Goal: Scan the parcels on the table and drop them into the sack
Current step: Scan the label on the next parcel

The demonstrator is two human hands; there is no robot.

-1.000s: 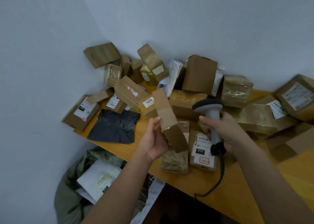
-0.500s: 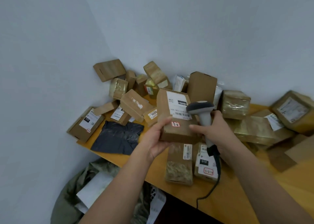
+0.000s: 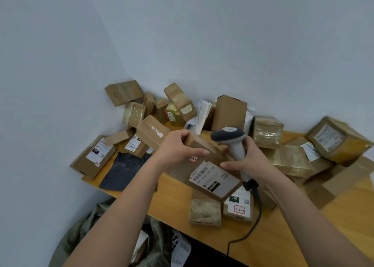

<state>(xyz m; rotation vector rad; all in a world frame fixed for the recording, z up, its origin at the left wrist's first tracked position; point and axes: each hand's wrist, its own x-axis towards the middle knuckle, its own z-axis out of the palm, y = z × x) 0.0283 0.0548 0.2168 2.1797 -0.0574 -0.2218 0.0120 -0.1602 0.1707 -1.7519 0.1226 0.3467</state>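
Note:
I hold a flat brown cardboard parcel above the wooden table, its white barcode label facing up toward me. My left hand grips the parcel's far top edge. My right hand grips the grey handheld scanner by its handle, and its fingers also touch the parcel's right side. The scanner head points left over the parcel. The olive-green sack sits open on the floor below the table's left corner, with parcels inside.
Several brown boxes are piled against the wall corner behind my hands. A dark grey mailer bag lies at the table's left. Two small parcels lie under the held one. Larger taped boxes crowd the right.
The parcel has been turned over and tilted so its label now faces up and toward me. My left hand shifted to its top edge; the scanner hand moved slightly right.

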